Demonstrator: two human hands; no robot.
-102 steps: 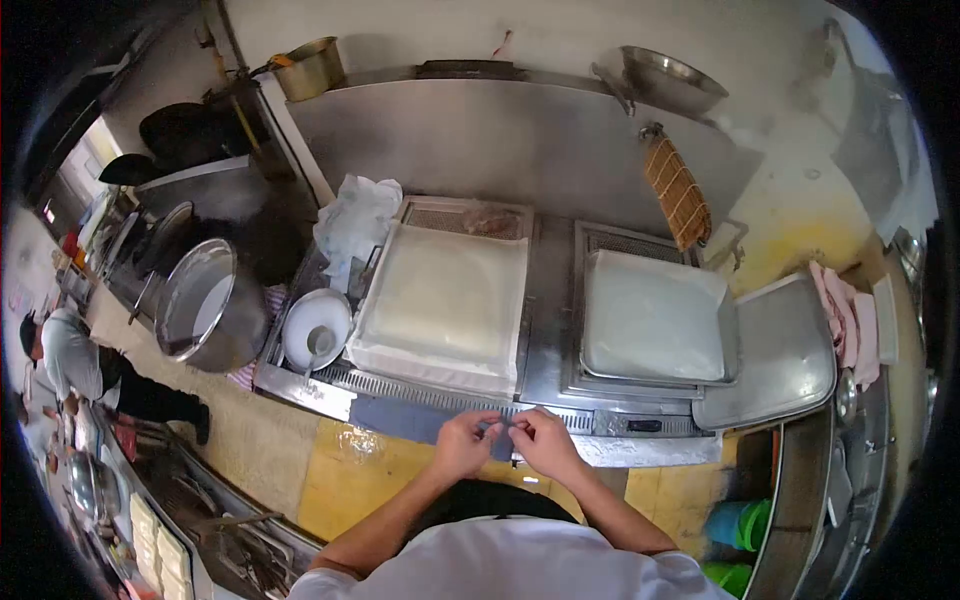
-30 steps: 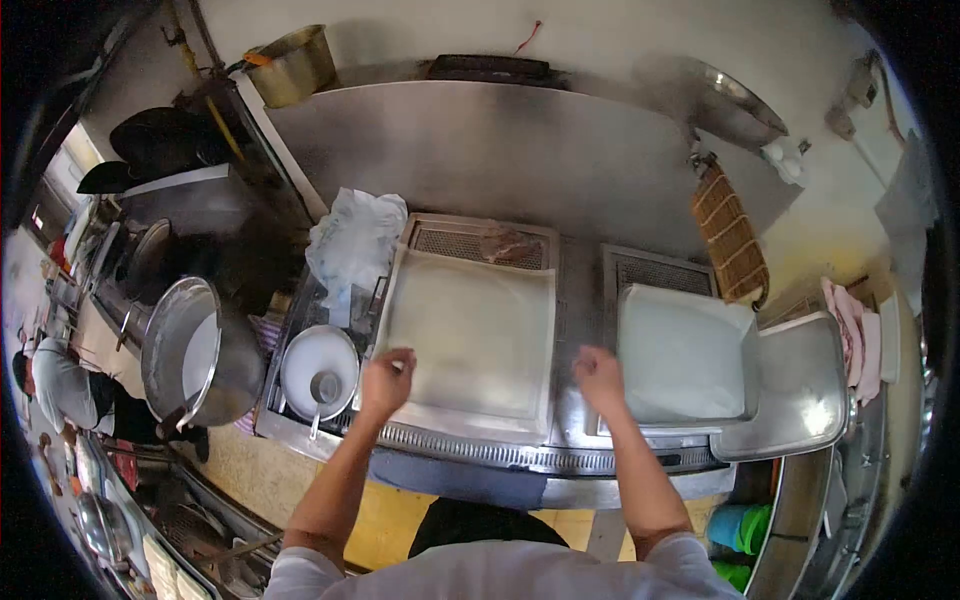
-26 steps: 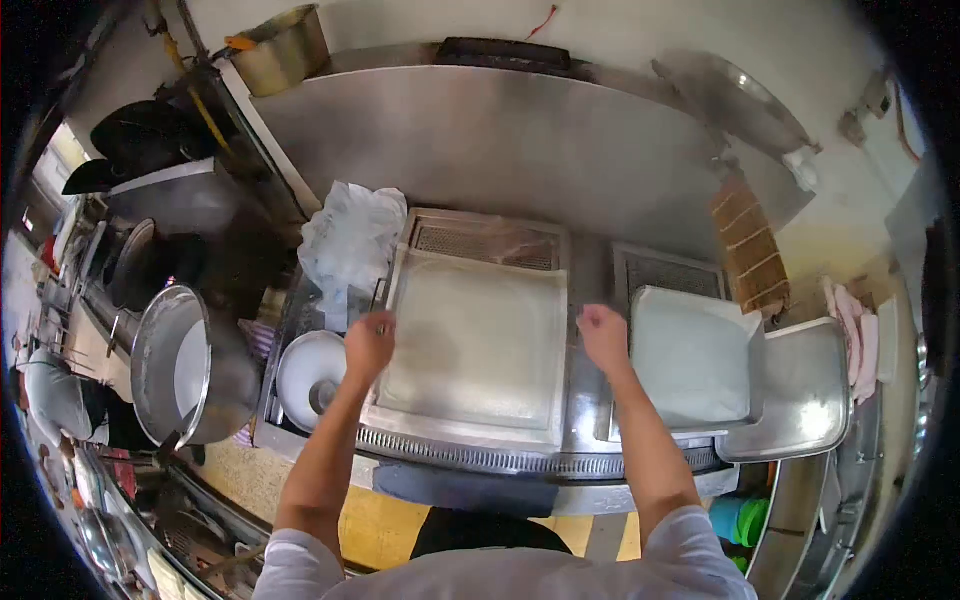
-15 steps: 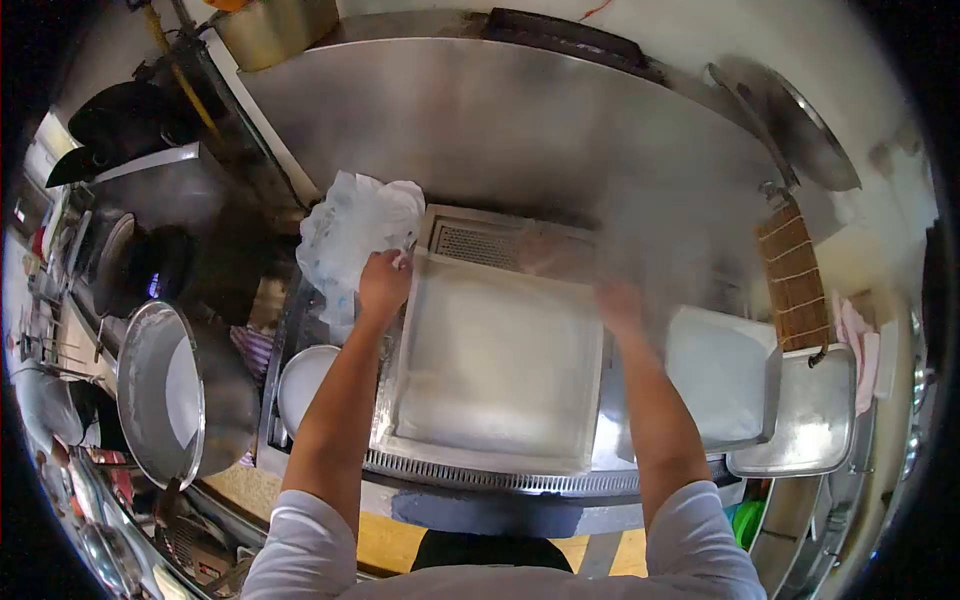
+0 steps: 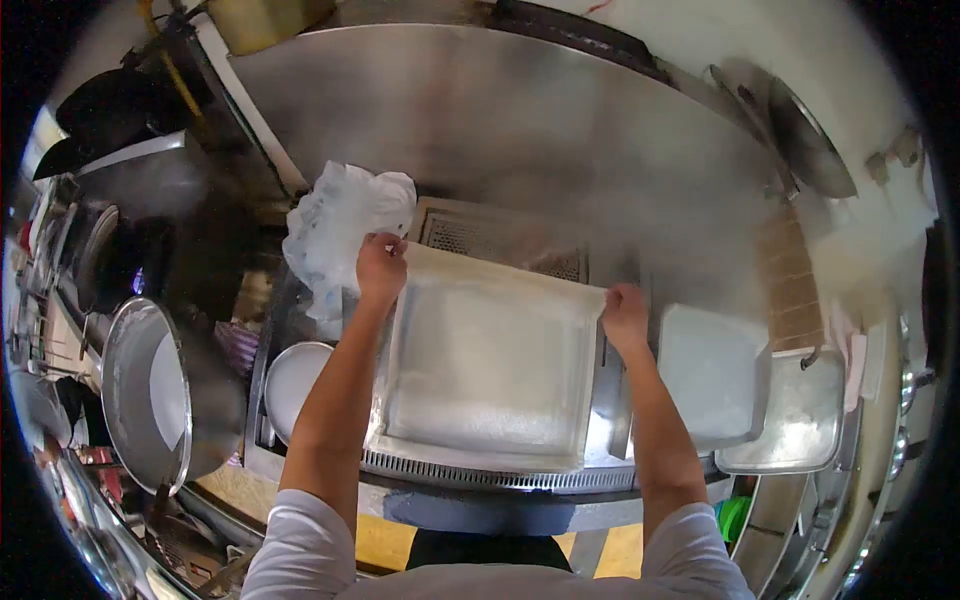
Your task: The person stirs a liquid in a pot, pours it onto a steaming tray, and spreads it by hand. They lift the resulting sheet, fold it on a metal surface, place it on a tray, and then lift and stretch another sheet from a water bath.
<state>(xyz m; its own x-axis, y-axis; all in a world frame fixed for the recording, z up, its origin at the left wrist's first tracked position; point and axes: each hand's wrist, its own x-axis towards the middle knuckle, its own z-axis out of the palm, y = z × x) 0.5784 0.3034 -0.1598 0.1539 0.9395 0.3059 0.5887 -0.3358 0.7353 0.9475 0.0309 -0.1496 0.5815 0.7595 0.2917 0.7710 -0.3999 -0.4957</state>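
A thin, cream-coloured cloth [image 5: 490, 370] lies spread over a square, raised-edged shape in the middle of the steel worktop. My left hand [image 5: 382, 268] pinches its far left corner. At the far right corner, my right hand [image 5: 625, 312] has its fingers closed on the same cloth. The far edge is stretched between both hands. Behind it shows a perforated metal plate [image 5: 450, 235], partly covered. A crumpled white plastic bag [image 5: 345, 225] sits just beyond my left hand.
Left stands a large metal pot [image 5: 112, 385] containing something white, beside a round white dish [image 5: 292, 385]. To the right are a white rectangular tub [image 5: 710, 365] and a metal tray [image 5: 800, 425]. A slatted wooden mat [image 5: 785, 270] hangs by the wall. Steam hazes the back.
My right hand now shows clearly at the cloth's far right corner, where steam blurred it before. The far edge looks tauter and slightly raised. The whole view has shifted a little.
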